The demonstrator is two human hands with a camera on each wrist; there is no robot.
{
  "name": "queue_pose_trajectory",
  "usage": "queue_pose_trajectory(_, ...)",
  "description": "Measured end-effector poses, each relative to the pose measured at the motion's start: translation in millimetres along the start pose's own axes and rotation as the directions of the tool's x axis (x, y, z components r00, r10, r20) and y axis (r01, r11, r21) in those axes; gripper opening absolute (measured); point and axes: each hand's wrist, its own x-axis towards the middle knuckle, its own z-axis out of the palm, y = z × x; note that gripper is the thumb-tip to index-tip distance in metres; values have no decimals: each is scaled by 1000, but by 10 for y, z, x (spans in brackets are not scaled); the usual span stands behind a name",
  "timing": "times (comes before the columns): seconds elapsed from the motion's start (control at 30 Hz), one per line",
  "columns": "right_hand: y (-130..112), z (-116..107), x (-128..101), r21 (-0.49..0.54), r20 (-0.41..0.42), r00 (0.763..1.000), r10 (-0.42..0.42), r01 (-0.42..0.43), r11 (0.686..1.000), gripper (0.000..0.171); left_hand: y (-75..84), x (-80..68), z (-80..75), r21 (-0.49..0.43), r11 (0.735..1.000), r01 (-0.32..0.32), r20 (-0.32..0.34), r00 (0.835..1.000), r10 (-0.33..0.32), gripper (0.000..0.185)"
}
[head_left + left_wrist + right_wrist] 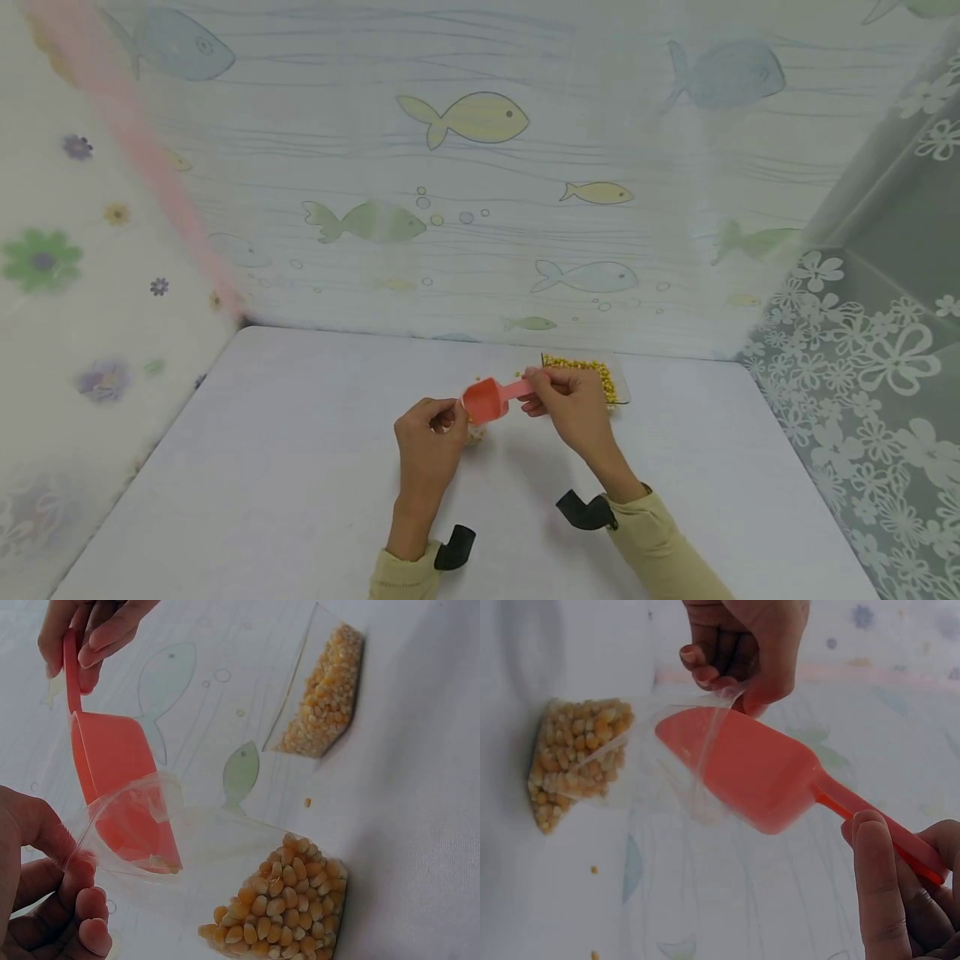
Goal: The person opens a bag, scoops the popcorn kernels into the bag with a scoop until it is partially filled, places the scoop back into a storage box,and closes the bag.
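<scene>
My left hand (429,442) pinches the rim of a clear plastic bag (199,851) between thumb and fingers. Corn kernels (281,900) fill the bag's lower part, which rests on the table. In my right hand (576,410) is the handle of a red-orange scoop (483,402). The right wrist view shows the scoop's front end (705,742) inside the bag's mouth, tilted down toward the kernels. No heap of corn shows in its bowl in the head view. Most of the bag is hidden behind the left hand and scoop there.
Behind the right hand stands a clear container (619,371) with corn in it. Loose kernels, such as one kernel (307,802), lie on the white table (300,467) between container and bag. A fish-patterned curtain (480,250) hangs along the back edge.
</scene>
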Motion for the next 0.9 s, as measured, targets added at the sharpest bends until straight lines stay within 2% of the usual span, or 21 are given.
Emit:
queue_pose_trajectory(0.43, 1, 27, -95, -15, -17, 999, -40, 40, 999, 19, -8, -7, -2, -3, 1000, -24, -8, 1000, 24, 7)
queue_pose_trajectory(0.9, 138, -89, -148, -35, -28, 1000, 6, -7, 999, 22, -8, -7, 17, -2, 1000, -25, -11, 1000, 25, 8)
